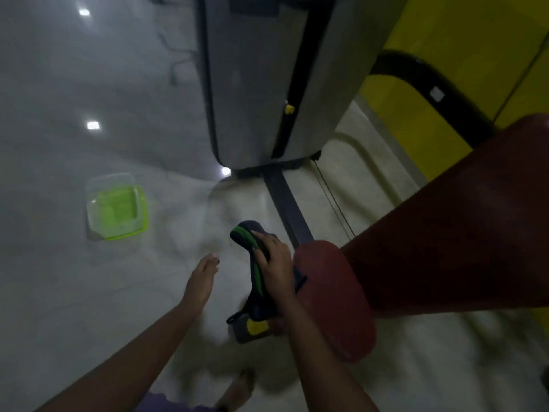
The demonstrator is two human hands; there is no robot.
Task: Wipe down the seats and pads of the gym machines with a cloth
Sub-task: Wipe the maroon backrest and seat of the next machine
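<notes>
Your right hand point(274, 263) is gripping the cloth point(243, 233), fingers curled over it, holding it against the pad point(335, 298) just right of them. Your left hand point(200, 282) is hanging free, fingers straight and together.

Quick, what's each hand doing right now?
Left hand: open, holding nothing.
Right hand: grips the dark cloth with a green stripe against the red padded seat.
</notes>
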